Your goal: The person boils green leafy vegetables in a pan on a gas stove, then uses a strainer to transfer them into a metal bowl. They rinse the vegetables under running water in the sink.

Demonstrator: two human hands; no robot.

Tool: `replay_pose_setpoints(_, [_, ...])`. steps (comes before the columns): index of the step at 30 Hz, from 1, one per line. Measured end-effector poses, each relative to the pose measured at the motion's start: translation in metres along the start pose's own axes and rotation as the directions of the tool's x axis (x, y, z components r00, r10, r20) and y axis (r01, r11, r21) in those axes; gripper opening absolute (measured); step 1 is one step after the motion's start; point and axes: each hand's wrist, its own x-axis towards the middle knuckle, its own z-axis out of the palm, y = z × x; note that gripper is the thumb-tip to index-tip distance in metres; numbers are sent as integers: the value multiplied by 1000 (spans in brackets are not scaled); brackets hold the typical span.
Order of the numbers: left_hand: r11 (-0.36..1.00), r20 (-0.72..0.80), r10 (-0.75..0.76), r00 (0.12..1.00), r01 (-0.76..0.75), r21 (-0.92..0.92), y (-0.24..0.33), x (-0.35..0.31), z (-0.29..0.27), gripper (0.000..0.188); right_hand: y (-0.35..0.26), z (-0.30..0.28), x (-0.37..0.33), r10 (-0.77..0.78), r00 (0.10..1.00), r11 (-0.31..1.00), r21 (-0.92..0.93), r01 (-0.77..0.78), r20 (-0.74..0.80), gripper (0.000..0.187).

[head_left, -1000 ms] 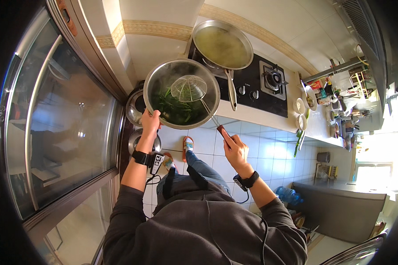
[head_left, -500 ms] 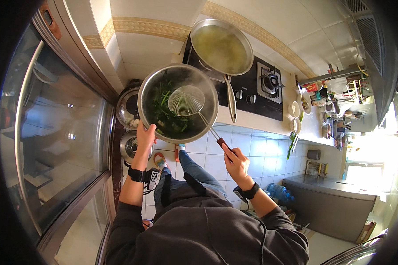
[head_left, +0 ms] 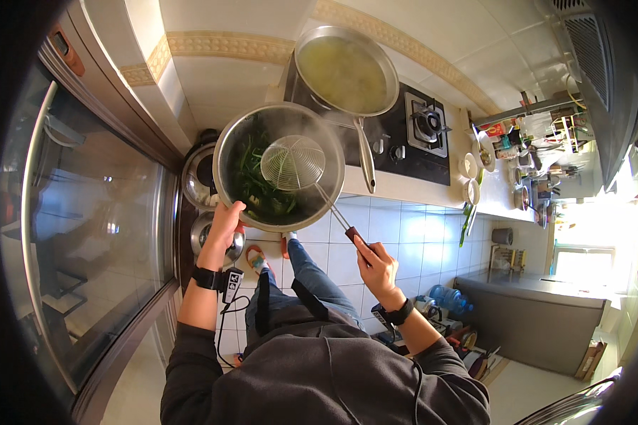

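Observation:
My left hand grips the near rim of a wide metal bowl, thumb over the edge. Inside the bowl lie dark green leafy vegetables, with steam over them. My right hand is closed round the brown handle of a wire skimmer. Its round mesh basket is held over the bowl, above the greens, and no food shows in it. Beyond the bowl, a long-handled pan of steaming yellowish-green liquid stands on the black gas stove.
A bare burner is right of the pan, whose handle sticks out past the counter's edge. Small bowls and green onions lie farther right. Metal pots stand at left by a glass door. Blue water bottles are at lower right.
The bowl and skimmer have shifted slightly left in view, along with the surroundings. Both hands keep their holds, and the skimmer's basket stays over the greens.

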Motion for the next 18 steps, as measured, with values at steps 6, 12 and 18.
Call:
replay_pose_setpoints(6, [989,-15,96,995,-97,-110,-4,-1,11,23,3,-13,-2,339,903,733,528,-428,263,43])
replay_pose_setpoints(12, [986,-98,94,991,-106,-126,-1,-7,18,9,1,-31,9,381,739,302,680,-668,556,42])
replay_pose_setpoints(18, [983,-108,111,988,-126,-134,-7,-30,15,9,-5,-47,-1,339,664,183,645,-742,667,42])
